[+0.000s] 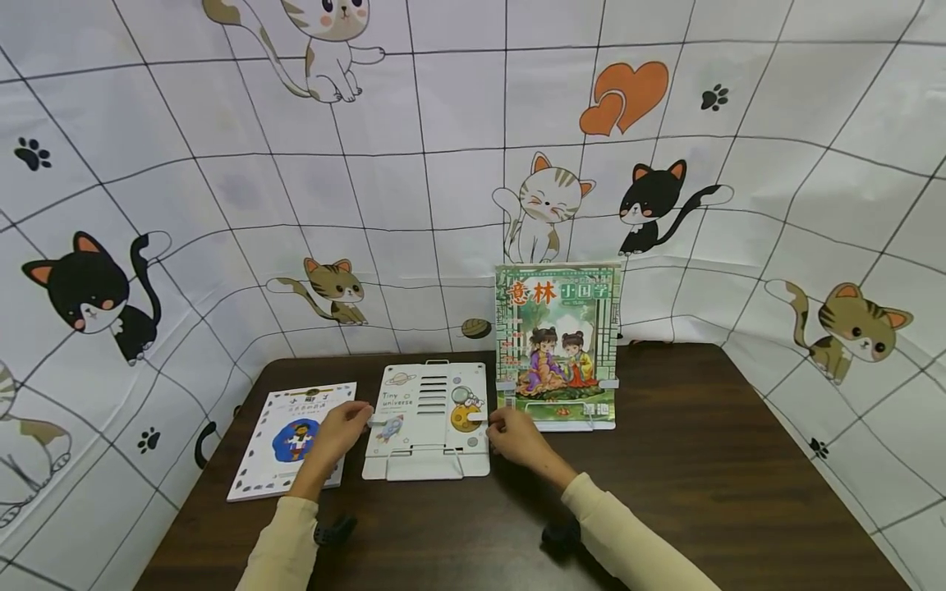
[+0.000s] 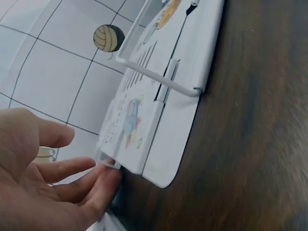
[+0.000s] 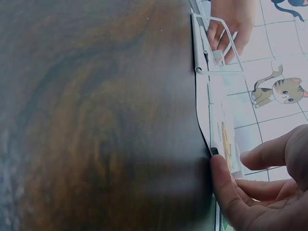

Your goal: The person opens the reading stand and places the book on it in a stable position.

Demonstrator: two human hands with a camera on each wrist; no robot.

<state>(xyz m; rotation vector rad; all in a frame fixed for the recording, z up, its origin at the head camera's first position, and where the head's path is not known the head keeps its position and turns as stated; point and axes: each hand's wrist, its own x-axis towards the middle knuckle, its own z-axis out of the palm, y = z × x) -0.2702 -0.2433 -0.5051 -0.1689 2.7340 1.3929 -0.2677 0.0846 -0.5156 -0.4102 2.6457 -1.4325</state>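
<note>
A white book stand (image 1: 431,406) with "Tiny universe" and space pictures stands tilted on the table, its wire page holder (image 2: 161,79) at the front. At its left edge is my left hand (image 1: 342,428), fingertips touching the small white side clip (image 2: 109,162), thumb held apart. On the opposite edge, my right hand (image 1: 515,439) has a finger against the stand's side. The right thumb is raised off the stand, with a gap to the fingers, near the right clip (image 1: 477,416).
Left of the stand lies a white book (image 1: 259,435) with a blue round picture, partly under my left forearm. On the right, a green magazine (image 1: 557,328) leans upright on another stand. Behind the brown table (image 1: 702,460) hangs a cat-print sheet (image 1: 458,197).
</note>
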